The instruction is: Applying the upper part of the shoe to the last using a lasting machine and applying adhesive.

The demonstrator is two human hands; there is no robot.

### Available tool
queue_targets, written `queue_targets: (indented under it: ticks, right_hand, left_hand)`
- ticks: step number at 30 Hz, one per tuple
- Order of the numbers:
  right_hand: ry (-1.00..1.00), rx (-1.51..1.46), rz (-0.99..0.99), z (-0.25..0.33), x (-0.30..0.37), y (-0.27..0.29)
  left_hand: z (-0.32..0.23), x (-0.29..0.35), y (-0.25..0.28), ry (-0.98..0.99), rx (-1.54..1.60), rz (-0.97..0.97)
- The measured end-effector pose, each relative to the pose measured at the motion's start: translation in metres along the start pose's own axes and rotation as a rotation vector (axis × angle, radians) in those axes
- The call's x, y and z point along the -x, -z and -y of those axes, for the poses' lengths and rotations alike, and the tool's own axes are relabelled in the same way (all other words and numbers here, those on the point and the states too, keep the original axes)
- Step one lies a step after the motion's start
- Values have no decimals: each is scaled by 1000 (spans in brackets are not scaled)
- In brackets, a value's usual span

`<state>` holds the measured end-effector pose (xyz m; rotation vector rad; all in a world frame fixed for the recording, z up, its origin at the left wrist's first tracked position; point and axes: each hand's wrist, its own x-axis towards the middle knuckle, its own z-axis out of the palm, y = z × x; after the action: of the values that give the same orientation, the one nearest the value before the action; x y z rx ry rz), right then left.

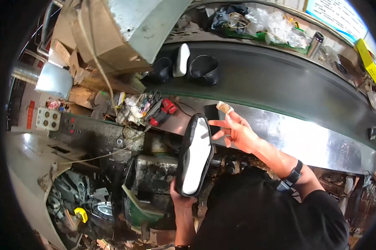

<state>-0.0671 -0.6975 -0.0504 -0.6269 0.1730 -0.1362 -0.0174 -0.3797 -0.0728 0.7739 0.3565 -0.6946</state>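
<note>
A black shoe (180, 166) is held bottom up over the workbench edge, its long white underside facing me. My left hand (183, 199) grips it at the near end, with part of the fingers hidden beneath. Beside its far end is my right hand (240, 132), fingers spread. A pale wrapping (225, 107) covers one right fingertip. Another right finger points at the shoe's edge; whether it touches, I cannot tell. A dark watch-like band (295, 173) circles my right wrist.
A dark conveyor belt (271, 75) carries a white shoe sole (181, 60) between two black shoe-like pieces (203, 68). A metal ledge (279, 129) runs along it. Left are a red tool (168, 106), a control box (49, 119) and a loose cord (100, 156). A steel flask (316, 43) stands behind.
</note>
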Motion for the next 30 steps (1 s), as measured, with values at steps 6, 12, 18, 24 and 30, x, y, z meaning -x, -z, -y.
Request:
queue_targets:
  ticks: [6, 12, 18, 24, 30]
  right_hand:
    - [179, 843, -660, -16, 21, 54]
    - [83, -150, -465, -18, 33, 66]
    - [243, -96, -379, 21, 58, 23]
    - [387, 59, -296, 33, 70, 6]
    - [366, 203, -383, 41, 80, -1]
  left_hand:
    - [24, -27, 11, 109, -205, 165]
    - [9, -45, -12, 203, -338, 335]
    - [16, -53, -27, 508, 58, 405]
    - [27, -54, -59, 617, 30, 244]
    - [32, -63, -63, 662, -60, 220]
